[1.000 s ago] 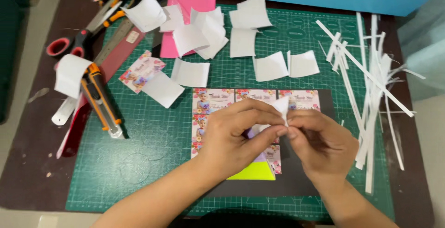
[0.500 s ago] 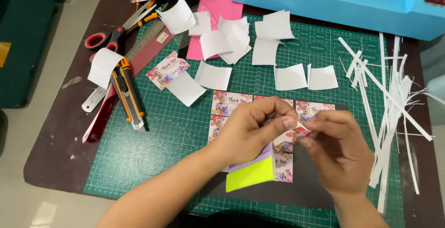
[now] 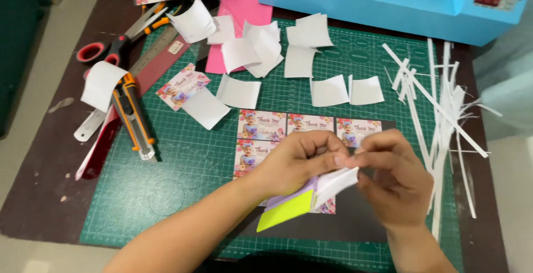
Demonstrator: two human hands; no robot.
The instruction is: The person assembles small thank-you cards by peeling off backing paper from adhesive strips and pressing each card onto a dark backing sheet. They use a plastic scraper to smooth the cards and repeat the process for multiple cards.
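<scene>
The small card [image 3: 333, 183], white on the side that shows, sits pinched between both hands just above the near part of the green cutting mat [image 3: 183, 167]. A second ago the hands worked it close together with only a white corner showing; now a lilac and yellow-green flap [image 3: 288, 209] hangs out below the left hand [image 3: 297, 162], so the backing looks to be peeling away from the card. The left hand's fingers are curled tight on the card's left end; the right hand [image 3: 391, 178] grips its right edge between thumb and fingertips.

Under the hands, on the mat, lies a dark sheet [image 3: 355, 223] carrying a row of printed flowery cards [image 3: 261, 124]. Further up the mat are loose white paper squares [image 3: 300, 62] and a pink sheet [image 3: 244, 12]. Along the mat's right edge lies a heap of thin white strips [image 3: 441, 112]. Off its left edge are an orange utility knife [image 3: 133, 114], a ruler [image 3: 100, 120] and red-handled scissors [image 3: 97, 51]. Beyond the mat's far edge stands a blue machine [image 3: 388, 1].
</scene>
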